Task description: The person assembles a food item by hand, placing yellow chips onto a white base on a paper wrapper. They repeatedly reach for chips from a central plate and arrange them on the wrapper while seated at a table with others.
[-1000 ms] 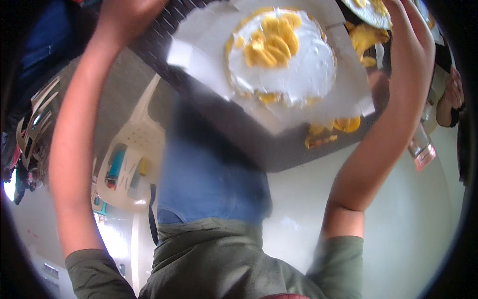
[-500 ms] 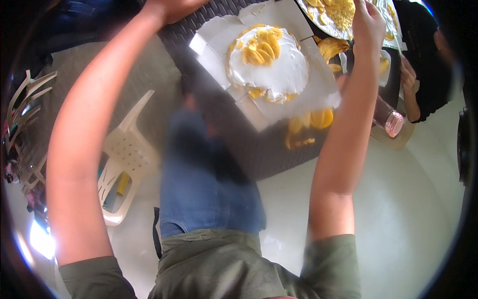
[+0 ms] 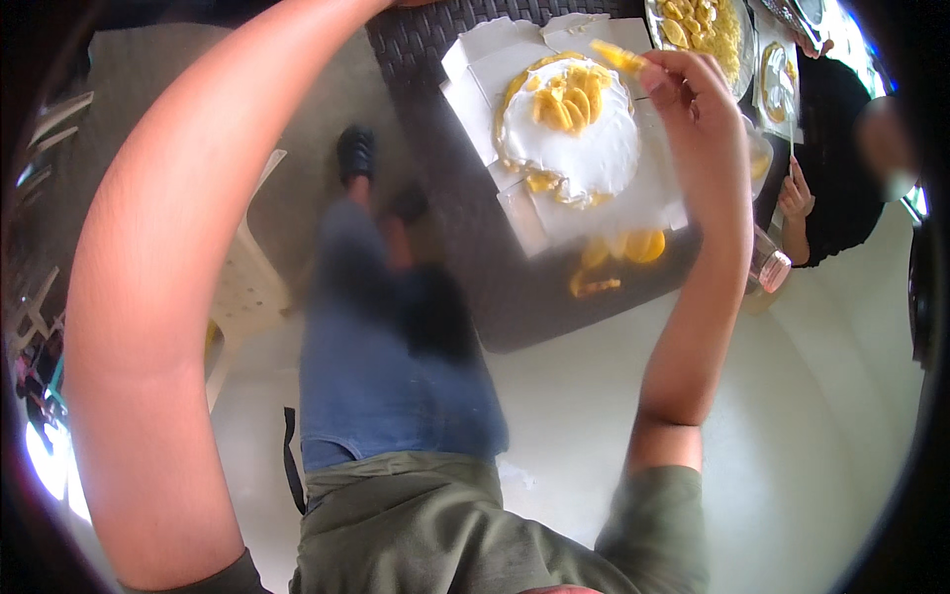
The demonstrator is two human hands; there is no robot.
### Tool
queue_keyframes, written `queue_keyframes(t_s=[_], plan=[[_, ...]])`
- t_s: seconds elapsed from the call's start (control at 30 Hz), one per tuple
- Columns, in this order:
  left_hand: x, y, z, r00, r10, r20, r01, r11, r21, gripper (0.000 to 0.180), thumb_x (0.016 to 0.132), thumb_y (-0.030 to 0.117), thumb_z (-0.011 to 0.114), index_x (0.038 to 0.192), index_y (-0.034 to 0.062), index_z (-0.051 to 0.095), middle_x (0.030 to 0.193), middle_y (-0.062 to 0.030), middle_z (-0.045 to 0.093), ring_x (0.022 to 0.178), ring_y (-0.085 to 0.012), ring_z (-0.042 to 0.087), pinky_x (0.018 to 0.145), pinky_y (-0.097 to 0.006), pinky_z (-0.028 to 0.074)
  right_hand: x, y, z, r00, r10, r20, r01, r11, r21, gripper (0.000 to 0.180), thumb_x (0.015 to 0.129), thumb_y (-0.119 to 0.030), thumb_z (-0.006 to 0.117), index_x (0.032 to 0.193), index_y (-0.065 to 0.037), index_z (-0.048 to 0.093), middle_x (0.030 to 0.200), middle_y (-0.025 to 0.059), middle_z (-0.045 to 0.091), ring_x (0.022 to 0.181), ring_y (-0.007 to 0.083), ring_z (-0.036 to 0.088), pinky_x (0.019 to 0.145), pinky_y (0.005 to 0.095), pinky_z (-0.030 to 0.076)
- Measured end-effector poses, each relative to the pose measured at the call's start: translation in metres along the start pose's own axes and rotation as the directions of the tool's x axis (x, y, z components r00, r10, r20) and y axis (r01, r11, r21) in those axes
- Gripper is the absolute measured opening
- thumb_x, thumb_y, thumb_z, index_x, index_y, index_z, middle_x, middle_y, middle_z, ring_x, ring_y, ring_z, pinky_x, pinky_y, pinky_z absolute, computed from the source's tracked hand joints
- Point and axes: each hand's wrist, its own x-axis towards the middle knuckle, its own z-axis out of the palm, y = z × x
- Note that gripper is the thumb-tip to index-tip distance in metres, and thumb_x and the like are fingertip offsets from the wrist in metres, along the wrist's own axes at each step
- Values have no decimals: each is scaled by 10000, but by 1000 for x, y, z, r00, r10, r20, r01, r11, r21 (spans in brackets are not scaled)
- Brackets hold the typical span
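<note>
My right hand (image 3: 696, 97) pinches a yellow fruit slice (image 3: 616, 54) between thumb and fingers, above the far right edge of a round cake. White cream covers the cake (image 3: 606, 148), with several yellow fruit slices (image 3: 569, 104) heaped toward its far side and more yellow at its rim. Under the cake lies a white opened-out cardboard box (image 3: 473, 74). At the top edge, my left hand (image 3: 414, 3) barely shows; its fingers are cut off by the frame.
Everything rests on a dark woven-pattern table (image 3: 515, 317). To the right are a second fruit-topped cake (image 3: 708, 35), a clear pinkish bottle (image 3: 770, 267) and another person's hand (image 3: 795, 193) holding a thin utensil. Yellow fruit pieces (image 3: 633, 246) lie near the box. A cream plastic chair (image 3: 247, 282) stands left.
My right hand has come back from the far right cake to the nearer one, with a fruit slice now in its fingers. My left hand has mostly left the view as the view shifted.
</note>
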Motion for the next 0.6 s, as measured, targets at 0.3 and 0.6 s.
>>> queue_keyframes(t_s=[0.3, 0.6], plan=[[-3, -9, 8, 999, 34, -16, -34, 999, 13, 335, 979, 410, 671, 941, 81, 620, 933, -140, 656, 994, -363, 654, 920, -501, 488, 10, -29, -2, 798, -445, 406, 600, 648, -468, 121, 1004, -130, 732, 1120, -107, 705, 1135, 47, 650, 1124, 262, 664, 993, 377, 547], [-5, -10, 14, 999, 27, -39, -25, 998, 54, 342, 980, 422, 675, 1009, 81, 657, 971, -134, 672, 1026, -352, 660, 946, -491, 502, 9, -45, 2, 659, -352, 665, 733, 103, -672, 312, 864, -163, 909, 1150, -143, 786, 1313, -11, 679, 1326, 172, 595, 1063, 308, 540]])
